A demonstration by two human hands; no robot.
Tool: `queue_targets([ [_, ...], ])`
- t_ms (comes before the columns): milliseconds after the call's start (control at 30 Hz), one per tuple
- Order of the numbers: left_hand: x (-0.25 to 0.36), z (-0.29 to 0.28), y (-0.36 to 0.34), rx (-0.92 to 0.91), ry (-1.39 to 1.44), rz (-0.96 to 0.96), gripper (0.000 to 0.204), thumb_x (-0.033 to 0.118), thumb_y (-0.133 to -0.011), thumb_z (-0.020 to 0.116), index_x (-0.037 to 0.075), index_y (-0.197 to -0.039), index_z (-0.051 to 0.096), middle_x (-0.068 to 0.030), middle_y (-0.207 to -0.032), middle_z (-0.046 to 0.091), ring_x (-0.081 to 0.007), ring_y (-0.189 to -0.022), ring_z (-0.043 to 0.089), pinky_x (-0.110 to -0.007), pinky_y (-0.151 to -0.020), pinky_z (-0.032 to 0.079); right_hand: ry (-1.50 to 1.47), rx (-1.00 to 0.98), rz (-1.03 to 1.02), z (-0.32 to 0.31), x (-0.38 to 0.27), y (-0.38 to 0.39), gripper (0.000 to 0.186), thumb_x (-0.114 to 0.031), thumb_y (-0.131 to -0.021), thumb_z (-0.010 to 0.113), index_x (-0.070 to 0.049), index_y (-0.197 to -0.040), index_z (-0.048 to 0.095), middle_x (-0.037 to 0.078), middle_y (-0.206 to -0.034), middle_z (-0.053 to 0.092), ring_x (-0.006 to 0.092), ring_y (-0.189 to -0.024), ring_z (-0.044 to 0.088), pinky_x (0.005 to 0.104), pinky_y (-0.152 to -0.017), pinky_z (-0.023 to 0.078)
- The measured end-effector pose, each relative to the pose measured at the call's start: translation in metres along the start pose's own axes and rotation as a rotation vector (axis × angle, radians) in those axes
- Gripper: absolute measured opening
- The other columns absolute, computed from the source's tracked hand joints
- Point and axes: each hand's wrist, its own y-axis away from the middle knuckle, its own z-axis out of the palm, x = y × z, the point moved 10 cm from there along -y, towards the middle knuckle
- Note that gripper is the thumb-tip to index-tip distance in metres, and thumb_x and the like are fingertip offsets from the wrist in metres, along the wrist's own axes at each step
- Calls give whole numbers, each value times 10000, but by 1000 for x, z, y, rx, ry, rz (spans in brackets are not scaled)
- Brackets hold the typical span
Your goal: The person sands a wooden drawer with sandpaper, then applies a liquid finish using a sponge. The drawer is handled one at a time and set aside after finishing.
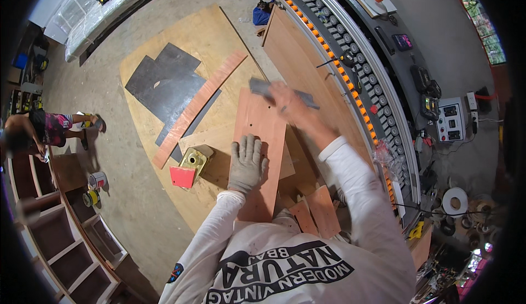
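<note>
My left hand [246, 163], in a grey glove, lies flat with extended fingers on a reddish wooden board [263, 197] with small holes. My bare right hand [286, 102], motion-blurred, grips a dark grey strip [258, 87] across the board's far end. Left of them are a metal can [200, 158] with a red piece [181, 176] against it, a long, slightly curved pink wooden strip [200, 104], and a dark sheet [159, 95], all on the plywood worktable [142, 57].
A long roller machine [350, 68] with orange blocks runs along the right, with a control box [451, 122] beyond. Another person [41, 134] is at the left, near wooden shelving [60, 227] and cans [96, 179]. Loose board pieces [320, 208] lie near my body.
</note>
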Motion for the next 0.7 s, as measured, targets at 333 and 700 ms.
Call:
queue_targets([
  [333, -72, 3, 163, -245, 620, -786, 701, 431, -1064, 433, 59, -1626, 240, -323, -1421, 568, -515, -1188, 624, -561, -1019, 480, -11, -130, 189, 95, -212, 202, 614, -416, -926, 700, -92, -1431, 566, 297, -1547, 361, 491, -1444, 322, 619, -1169, 305],
  [700, -74, -4, 173, -432, 463, -859, 656, 440, -1051, 394, 90, -1602, 324, -266, -1201, 712, -460, -1021, 705, -579, -947, 506, 93, -260, -258, 97, -200, 153, 521, -395, -1020, 570, -140, -1474, 552, 242, -1614, 371, 462, -1447, 368, 629, -1176, 276],
])
